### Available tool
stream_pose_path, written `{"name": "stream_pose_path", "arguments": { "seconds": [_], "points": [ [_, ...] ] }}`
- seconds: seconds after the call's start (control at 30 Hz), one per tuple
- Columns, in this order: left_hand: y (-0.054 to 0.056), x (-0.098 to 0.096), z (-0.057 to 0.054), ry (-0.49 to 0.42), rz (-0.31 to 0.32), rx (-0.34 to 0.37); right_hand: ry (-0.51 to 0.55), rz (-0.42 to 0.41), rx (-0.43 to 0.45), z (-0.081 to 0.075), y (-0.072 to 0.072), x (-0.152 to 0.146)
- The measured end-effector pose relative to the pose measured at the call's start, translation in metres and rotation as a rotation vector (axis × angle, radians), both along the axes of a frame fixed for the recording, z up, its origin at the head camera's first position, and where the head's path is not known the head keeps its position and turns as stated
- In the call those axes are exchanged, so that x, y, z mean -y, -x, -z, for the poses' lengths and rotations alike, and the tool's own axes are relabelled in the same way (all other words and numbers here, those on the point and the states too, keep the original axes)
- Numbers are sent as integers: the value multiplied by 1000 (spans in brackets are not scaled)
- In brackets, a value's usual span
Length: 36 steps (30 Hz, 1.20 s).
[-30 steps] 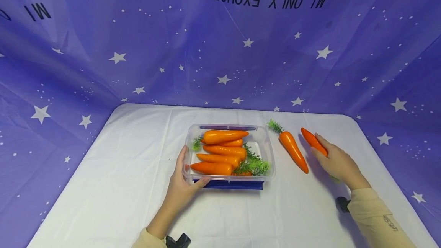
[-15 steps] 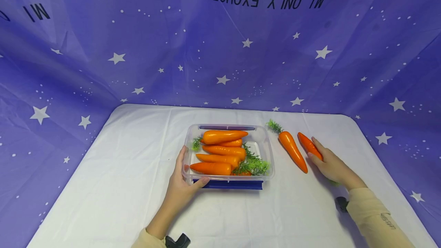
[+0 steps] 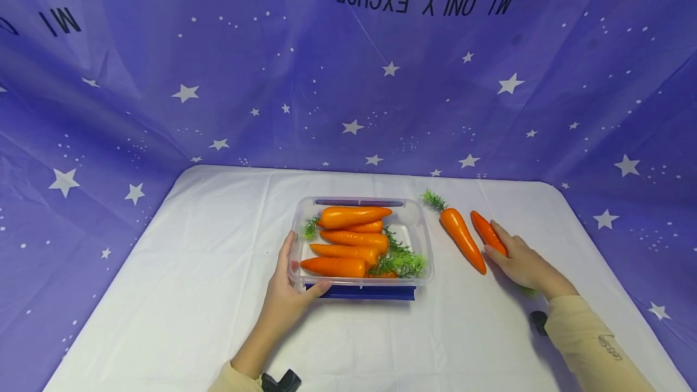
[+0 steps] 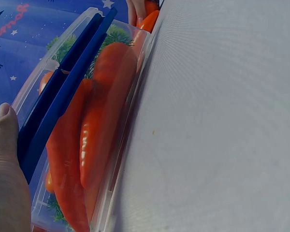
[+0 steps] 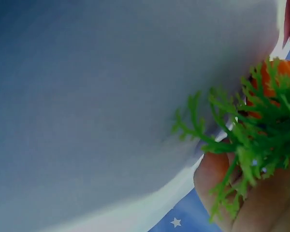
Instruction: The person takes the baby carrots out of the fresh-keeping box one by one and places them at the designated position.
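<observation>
A clear plastic box with blue side clips holds several orange carrots with green leafy tops. My left hand grips the box's near left corner, thumb on the front rim by the clip. Right of the box, my right hand grips a carrot from above; its tip points away past the fingers. That carrot's green top shows beneath the palm in the right wrist view. Just left of it, another carrot lies on the cloth with its leaves toward the back.
A white cloth covers the table. Behind and at both sides hangs a purple curtain with white stars and lettering. Black wrist cameras sit below both hands.
My right hand and its carrot have shifted slightly left and toward me, closer to the loose carrot. The left hand and the box stay in place.
</observation>
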<state>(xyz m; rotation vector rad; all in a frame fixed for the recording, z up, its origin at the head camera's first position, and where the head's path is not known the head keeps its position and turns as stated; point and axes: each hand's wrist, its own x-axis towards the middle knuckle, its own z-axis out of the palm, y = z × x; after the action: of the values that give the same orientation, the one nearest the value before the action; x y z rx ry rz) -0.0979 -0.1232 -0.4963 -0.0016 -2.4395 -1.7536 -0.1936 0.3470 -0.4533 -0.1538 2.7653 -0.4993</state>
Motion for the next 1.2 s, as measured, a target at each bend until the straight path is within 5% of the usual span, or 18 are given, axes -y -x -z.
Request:
{"name": "stream_pose_path", "arguments": {
  "seconds": [0.27,0.47,0.87,1.2],
  "points": [
    [0,0,-1,-2,10,-1,-112,32,-103,-5,1,1],
    [0,0,-2,-17,17,-2,-51,39,-265,-20,-1,16],
    [-1,0,-2,-28,16,6,41,-81,-487,-60,-6,83],
    [-1,0,-2,-39,18,2,106,-228,-508,-77,-18,133]
  ]
}}
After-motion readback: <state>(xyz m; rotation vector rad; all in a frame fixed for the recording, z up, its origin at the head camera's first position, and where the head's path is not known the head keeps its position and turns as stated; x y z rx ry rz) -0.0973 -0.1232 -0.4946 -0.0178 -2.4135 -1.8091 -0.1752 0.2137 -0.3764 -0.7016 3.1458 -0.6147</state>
